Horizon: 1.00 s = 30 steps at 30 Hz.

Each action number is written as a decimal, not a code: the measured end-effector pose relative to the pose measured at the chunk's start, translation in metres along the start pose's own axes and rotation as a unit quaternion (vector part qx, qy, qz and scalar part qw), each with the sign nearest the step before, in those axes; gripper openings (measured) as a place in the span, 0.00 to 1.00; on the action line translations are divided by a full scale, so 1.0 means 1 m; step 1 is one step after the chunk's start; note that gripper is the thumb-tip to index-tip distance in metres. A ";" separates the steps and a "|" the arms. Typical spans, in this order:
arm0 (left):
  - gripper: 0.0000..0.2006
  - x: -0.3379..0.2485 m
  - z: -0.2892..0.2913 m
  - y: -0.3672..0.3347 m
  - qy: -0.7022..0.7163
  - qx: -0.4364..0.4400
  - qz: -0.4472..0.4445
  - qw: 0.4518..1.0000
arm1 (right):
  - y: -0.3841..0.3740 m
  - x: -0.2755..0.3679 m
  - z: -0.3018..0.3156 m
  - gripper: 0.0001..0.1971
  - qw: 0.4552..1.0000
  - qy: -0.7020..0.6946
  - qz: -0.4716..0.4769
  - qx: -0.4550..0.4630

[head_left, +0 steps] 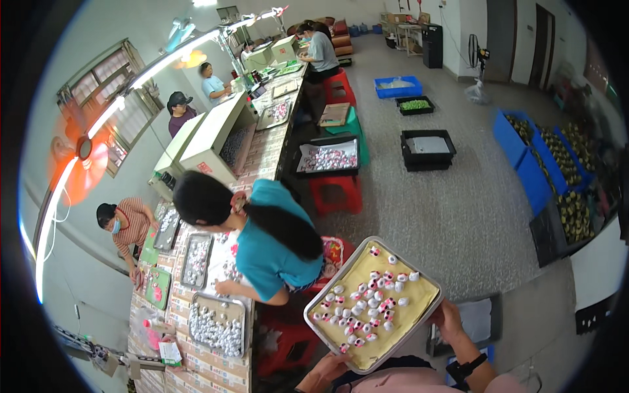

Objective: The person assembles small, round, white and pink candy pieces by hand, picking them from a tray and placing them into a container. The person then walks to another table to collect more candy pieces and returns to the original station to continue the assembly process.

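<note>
My left hand (pixel 332 367) grips the near left corner of a shallow metal tray (pixel 340 276), fingers mostly under the rim. At the tray's right edge, my right hand (pixel 447 321) is closed round the side; a dark band circles that wrist. A yellowish sheet (pixel 413 311) lines the tray. Scattered over it are many small white round pieces (pixel 373 302), several marked pink and black. Both hands carry the tray tilted above the floor, beside a seated co-worker in a blue top (pixel 278 229).
A long worktable (pixel 209 370) runs along the left, bearing trays (pixel 217 324) of silvery pieces. Co-workers sit along it. Red stools (pixel 336 193) and a black tray (pixel 327 157) stand beside it. Black crates (pixel 427 150) and blue bins (pixel 540 180) are on the floor to the right.
</note>
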<state>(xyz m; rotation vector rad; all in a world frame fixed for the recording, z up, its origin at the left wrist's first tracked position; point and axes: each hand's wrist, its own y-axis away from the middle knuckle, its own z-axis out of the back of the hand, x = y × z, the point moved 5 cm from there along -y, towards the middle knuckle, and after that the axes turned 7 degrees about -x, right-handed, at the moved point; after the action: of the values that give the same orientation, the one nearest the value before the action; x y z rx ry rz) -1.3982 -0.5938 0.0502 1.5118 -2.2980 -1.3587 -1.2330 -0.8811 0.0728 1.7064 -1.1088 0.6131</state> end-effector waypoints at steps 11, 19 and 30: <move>0.22 -0.153 -0.132 -0.227 0.047 0.001 -0.050 0.998 | -0.243 0.078 0.066 0.21 0.978 0.144 0.005 -0.148; 0.21 -0.302 -0.176 -0.348 0.138 -0.086 -0.096 0.982 | -0.279 0.014 0.324 0.09 0.877 0.282 -0.186 -0.341; 0.21 -0.458 -0.238 -0.483 0.251 -0.164 -0.277 0.913 | -0.541 0.120 0.319 0.08 0.811 0.280 -0.379 -0.346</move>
<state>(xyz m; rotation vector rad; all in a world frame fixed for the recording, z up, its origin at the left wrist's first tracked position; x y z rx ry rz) -0.7067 -0.4502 0.0316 2.1550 -1.3149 -1.1680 -0.7281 -1.1597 -0.2038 1.0548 -0.1159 0.1228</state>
